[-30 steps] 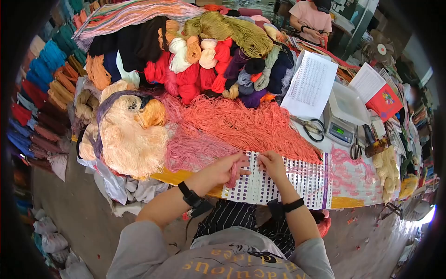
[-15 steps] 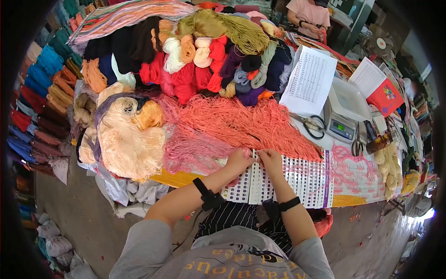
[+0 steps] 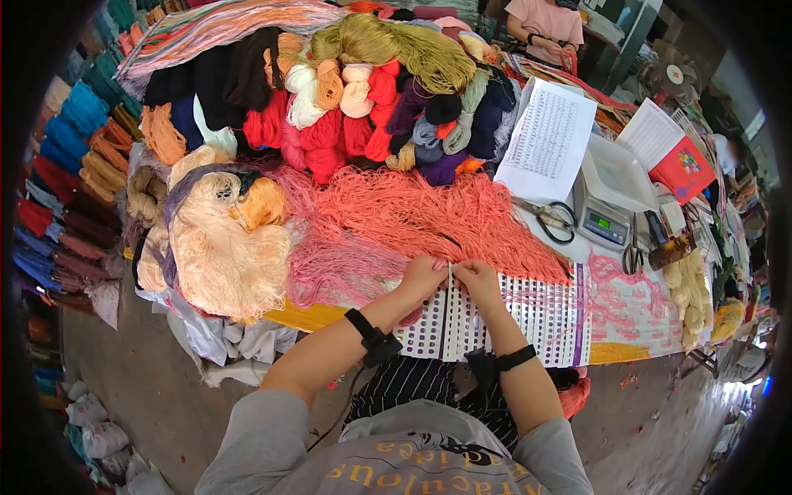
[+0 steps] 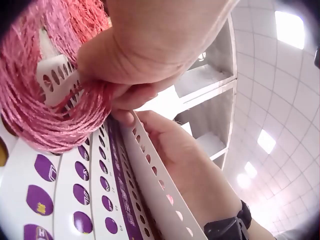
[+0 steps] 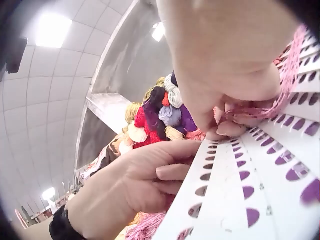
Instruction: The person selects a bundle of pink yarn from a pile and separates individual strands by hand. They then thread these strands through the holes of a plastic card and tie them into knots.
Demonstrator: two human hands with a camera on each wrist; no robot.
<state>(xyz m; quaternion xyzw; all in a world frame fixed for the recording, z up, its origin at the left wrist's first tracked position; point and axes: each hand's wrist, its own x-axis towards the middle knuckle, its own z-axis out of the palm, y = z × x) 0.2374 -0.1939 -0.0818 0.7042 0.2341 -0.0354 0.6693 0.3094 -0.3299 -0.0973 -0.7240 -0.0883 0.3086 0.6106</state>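
My left hand [image 3: 423, 279] curls round a skein of pink embroidery thread [image 4: 55, 120], which hangs from its fingers in a loop over the cards. Close beside it, my right hand [image 3: 478, 282] has its fingertips at the far end of a raised white strip card with a row of holes [image 4: 150, 170]. Pink strands [image 5: 287, 95] run between the right fingers. The strip stands on edge between the two hands, its end partly hidden by fingers. Beneath lie more hole-punched cards with purple showing through [image 3: 528, 318].
Coral thread [image 3: 412, 214] and a mauve-pink heap [image 3: 338, 272] lie beyond the hands, cream skeins [image 3: 231, 256] to the left. To the right are scissors [image 3: 557, 223], a digital scale [image 3: 605, 223] and printed sheets [image 3: 549, 136]. Another person [image 3: 546, 29] sits at the back.
My left hand has moved right with the pink skein, from a small distance away to right beside my right hand, its fingers closing in. The right hand has stayed nearly in place.
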